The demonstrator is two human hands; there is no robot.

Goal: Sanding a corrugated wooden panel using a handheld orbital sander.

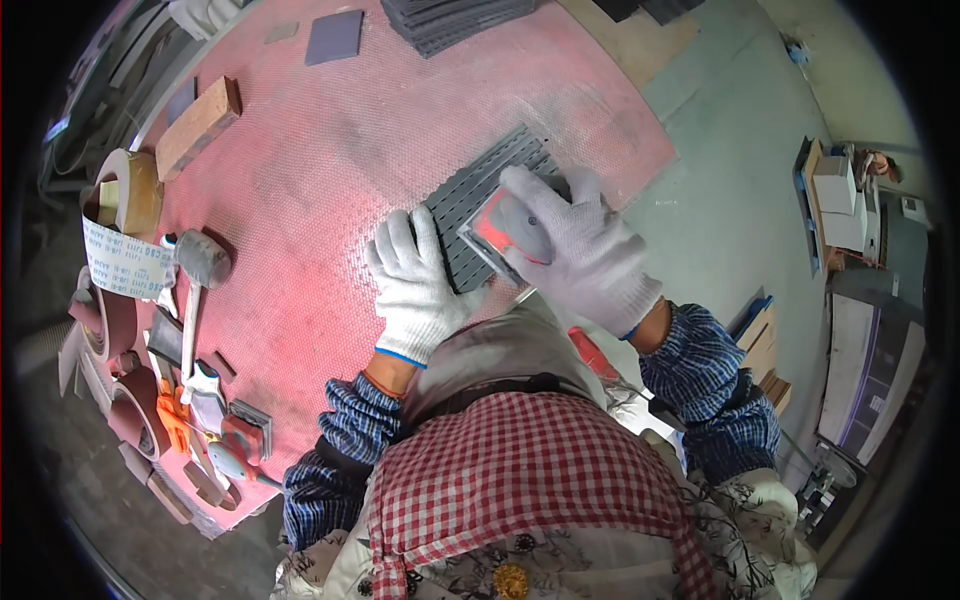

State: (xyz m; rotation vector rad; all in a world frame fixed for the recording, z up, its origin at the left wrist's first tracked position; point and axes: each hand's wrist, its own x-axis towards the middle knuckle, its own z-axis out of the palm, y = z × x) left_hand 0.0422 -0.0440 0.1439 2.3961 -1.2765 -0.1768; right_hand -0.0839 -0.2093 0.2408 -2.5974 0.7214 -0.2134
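Observation:
A dark grey slotted panel (pixel 472 215) lies at a slant on the red textured table mat. My gloved right hand (pixel 590 240) is closed around a red-and-grey sanding block (pixel 510 228), whose flat pad rests on the panel's right part. My gloved left hand (pixel 415 275) lies flat with fingers stretched out at the panel's left edge, thumb toward its near end. The sanding block and right hand hide part of the panel.
At the left lie a brick (pixel 198 128), a tape roll (pixel 138 195), a mallet (pixel 203 260), sandpaper rolls (pixel 140 410) and a second red block (pixel 247 432). Stacked dark panels (pixel 455 22) stand at the far edge, near a grey square plate (pixel 334 38). Boxes (pixel 845 195) are at the right.

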